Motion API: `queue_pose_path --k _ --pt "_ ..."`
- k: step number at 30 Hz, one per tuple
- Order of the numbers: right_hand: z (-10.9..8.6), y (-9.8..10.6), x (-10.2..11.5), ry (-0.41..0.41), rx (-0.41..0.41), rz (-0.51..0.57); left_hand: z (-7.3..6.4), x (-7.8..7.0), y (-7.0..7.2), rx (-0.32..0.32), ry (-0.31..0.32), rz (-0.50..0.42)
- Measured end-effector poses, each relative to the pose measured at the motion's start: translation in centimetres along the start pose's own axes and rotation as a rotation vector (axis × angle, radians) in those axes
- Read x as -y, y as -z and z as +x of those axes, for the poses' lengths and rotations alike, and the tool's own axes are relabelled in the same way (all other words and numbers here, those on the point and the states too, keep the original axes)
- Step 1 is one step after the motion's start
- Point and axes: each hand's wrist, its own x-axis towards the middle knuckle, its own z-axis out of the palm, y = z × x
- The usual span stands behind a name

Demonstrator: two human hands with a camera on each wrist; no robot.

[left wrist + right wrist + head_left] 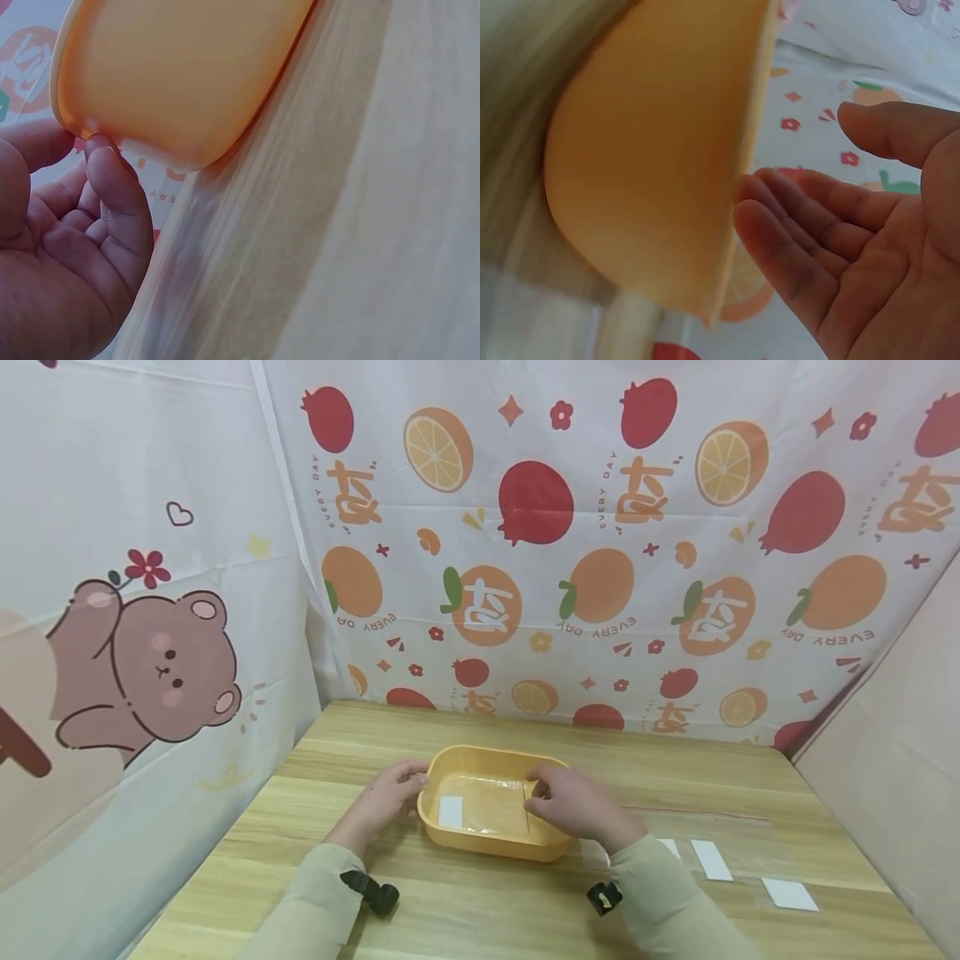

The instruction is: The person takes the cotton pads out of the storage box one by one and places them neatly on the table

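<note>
A yellow plastic basin (495,847) stands on the wooden table. Inside lies a clear plastic bag (491,802) with a white label (451,812) at its left and a thin red line near its right side. At the basin's left end, my left hand (392,795) grips the rim; the left wrist view shows thumb and forefinger at that edge. My right hand (573,806) is over the basin's right end, close to the bag's red-lined edge. In the right wrist view its fingers (780,247) are loosely bent beside the rim, thumb apart, with nothing seen between them.
Clear bags (750,839) with white labels (711,860) lie flat on the table (465,910) to the right, partly behind my right forearm. A fruit-printed curtain (600,543) hangs behind the table, and a bear-printed curtain (172,668) hangs at the left.
</note>
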Motion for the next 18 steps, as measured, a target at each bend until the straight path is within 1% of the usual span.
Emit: queue_pose_path --k 3,5,9,12,15,18 --pt "0.8 -1.1 0.1 0.008 0.021 0.013 0.1 0.2 0.0 0.003 0.0 0.001" --pt "1.2 -1.9 0.0 0.009 0.018 0.009 0.1 0.2 0.0 0.002 0.003 0.001" --pt "1.6 -3.2 -0.5 -0.031 0.023 -0.001 0.2 0.3 -0.1 0.002 0.008 0.003" --pt "1.7 -3.8 -0.9 -0.051 0.033 -0.004 0.2 0.3 -0.1 -0.003 0.009 0.006" --pt "1.9 -4.1 -1.1 -0.047 0.039 -0.009 0.3 0.3 -0.1 -0.017 0.012 0.009" --pt "2.2 -4.4 -1.2 -0.039 0.045 -0.02 0.3 0.3 0.0 -0.014 0.003 0.021"
